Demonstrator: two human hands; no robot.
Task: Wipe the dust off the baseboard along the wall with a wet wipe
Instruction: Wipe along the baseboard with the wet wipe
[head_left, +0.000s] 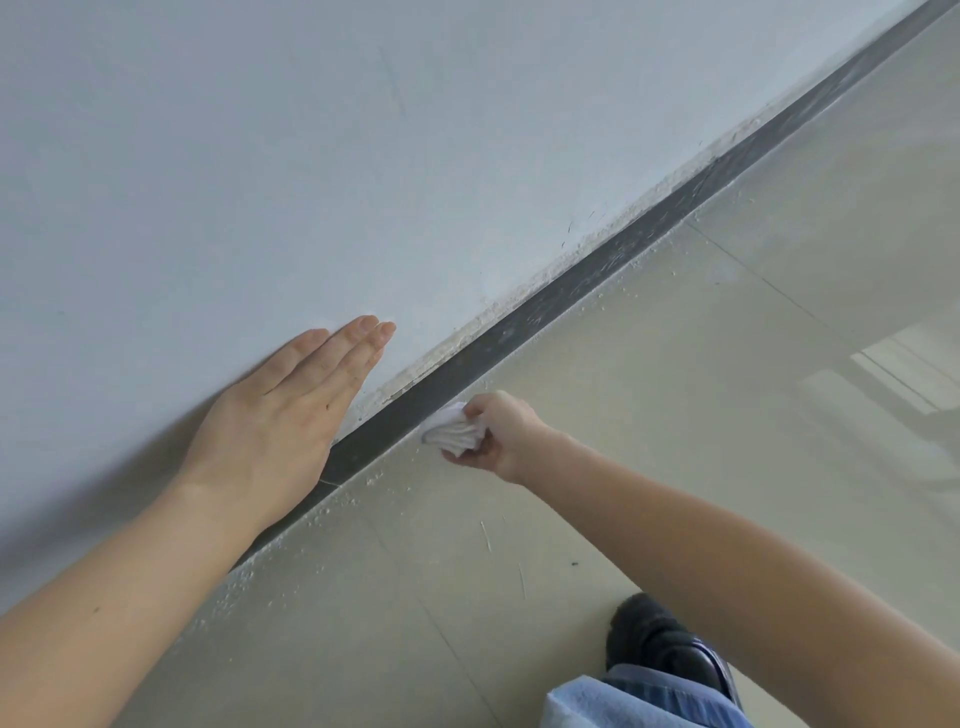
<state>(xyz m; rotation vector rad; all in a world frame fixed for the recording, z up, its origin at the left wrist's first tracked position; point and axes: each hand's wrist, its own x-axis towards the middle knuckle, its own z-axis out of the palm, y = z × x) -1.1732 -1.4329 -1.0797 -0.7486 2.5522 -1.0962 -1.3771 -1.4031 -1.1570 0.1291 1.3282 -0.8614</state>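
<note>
A dark grey baseboard (571, 291) runs diagonally from lower left to upper right where the pale wall (260, 156) meets the floor. Pale dust and scuffs streak it further up. My right hand (498, 431) grips a bunched white wet wipe (452, 428) and holds it against the baseboard's lower edge. My left hand (291, 410) lies flat on the wall with straight fingers, its heel over the baseboard.
The glossy beige tiled floor (727, 364) carries white crumbs and specks along the baseboard's foot. A black shoe (654, 639) and a blue trouser leg (639, 701) are at the bottom right. Flaking plaster edges the wall just above the baseboard.
</note>
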